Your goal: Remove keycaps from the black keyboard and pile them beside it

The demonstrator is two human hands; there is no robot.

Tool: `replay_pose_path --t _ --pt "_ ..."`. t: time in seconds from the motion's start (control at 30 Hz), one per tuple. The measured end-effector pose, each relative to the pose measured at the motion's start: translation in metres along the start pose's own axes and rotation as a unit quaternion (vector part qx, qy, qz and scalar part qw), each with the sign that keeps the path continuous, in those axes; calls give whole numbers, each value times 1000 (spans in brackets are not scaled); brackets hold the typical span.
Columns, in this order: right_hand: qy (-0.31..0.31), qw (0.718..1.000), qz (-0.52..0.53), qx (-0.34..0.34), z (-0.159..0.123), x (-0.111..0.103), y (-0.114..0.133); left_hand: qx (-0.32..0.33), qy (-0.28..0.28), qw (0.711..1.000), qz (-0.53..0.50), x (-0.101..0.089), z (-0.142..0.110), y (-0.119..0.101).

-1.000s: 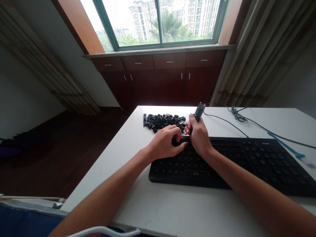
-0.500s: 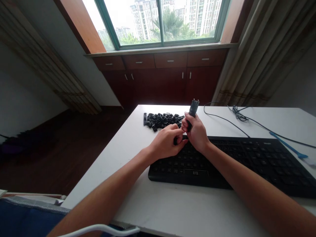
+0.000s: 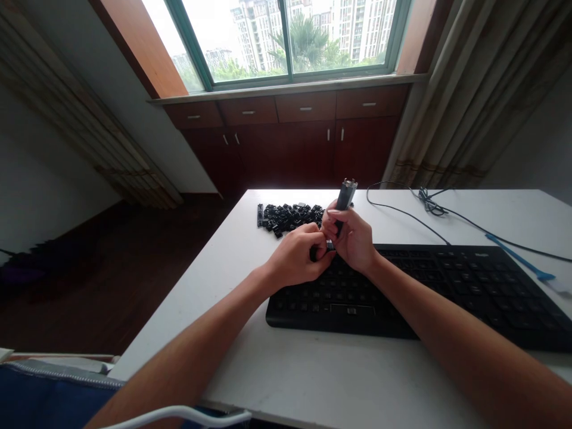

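Observation:
My right hand (image 3: 353, 238) is wrapped around a dark stubby tool with small metal tips (image 3: 347, 195), which stands nearly upright with its tipped end upward. Its lower end is hidden by my fingers. Pressed close beside it, my left hand (image 3: 300, 253) is curled with thumb and fingers together; what they pinch, if anything, is hidden. Both hands are over the upper left part of a black keyboard (image 3: 353, 325) with its keycaps off in places. A pile of loose black keycaps (image 3: 290, 218) lies just beyond my left hand.
The white table (image 3: 214, 262) carries a black cable (image 3: 431, 204) at the back right, running to the keyboard. A blue brush-like tool (image 3: 521, 256) lies along the keyboard's far right edge. Dark red cabinets (image 3: 286, 149) stand behind the table under a window.
The tool in my right hand has tilted, showing its metal-tipped end more. My hands stay together over the keyboard. The whole view has shifted slightly.

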State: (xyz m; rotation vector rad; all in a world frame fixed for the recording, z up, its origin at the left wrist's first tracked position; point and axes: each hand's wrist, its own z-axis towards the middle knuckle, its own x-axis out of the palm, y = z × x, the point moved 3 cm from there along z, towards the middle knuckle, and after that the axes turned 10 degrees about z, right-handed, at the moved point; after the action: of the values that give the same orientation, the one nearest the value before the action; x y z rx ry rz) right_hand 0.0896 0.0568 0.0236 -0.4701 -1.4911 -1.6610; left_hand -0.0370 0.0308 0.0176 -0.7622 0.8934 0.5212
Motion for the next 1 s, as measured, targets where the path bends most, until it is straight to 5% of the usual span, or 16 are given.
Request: replay_pose_path --t 0.37,0.47,0.6,0.7,1.0 --pt "-41 992 -101 58 -3 -1 -10 -92 -10 996 -11 2 0 1" --pt "-17 991 -117 60 -1 4 -15 -66 -25 998 7 3 -1 2" --pt "10 981 -191 -33 -5 6 -17 22 14 1000 -16 3 -1 -4" --pt "-6 968 -231 -93 -10 3 -17 27 24 998 -52 4 -2 -8" --pt "-52 991 -101 -74 -7 1 -15 -7 20 998 -58 4 0 -16"
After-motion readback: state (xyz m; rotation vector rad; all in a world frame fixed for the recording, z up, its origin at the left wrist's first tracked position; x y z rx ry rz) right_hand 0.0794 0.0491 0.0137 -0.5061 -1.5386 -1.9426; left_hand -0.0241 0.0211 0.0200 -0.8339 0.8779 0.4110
